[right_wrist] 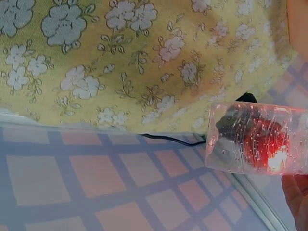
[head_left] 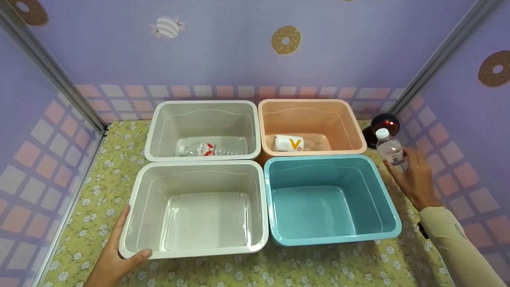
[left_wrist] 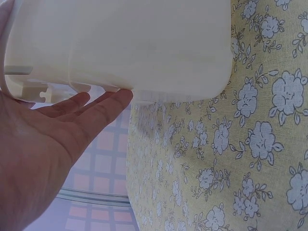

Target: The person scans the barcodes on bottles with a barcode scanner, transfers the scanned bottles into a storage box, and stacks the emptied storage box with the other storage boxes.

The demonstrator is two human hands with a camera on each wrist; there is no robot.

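Observation:
At the right, my right hand [head_left: 416,177] grips a clear plastic bottle [head_left: 392,151] with a white cap, round its lower part. The bottle is held up beside a round black scanner [head_left: 385,122] with red lights. Its red glow shines through the wet-looking bottle [right_wrist: 250,139] in the right wrist view, where only some fingers [right_wrist: 296,199] show. My left hand [head_left: 115,255] rests on the front left corner of a cream bin [head_left: 195,255], thumb at the front rim and nearly straight fingers [left_wrist: 108,108] along the outer side.
A grey bin [head_left: 203,103] at the back left holds a clear bottle [head_left: 207,149]. An orange bin [head_left: 310,103] at the back right holds a white container [head_left: 289,143] with a yellow V. The blue bin [head_left: 334,240] stands front right. Purple walls [head_left: 223,52] enclose the flowered tablecloth [head_left: 101,179].

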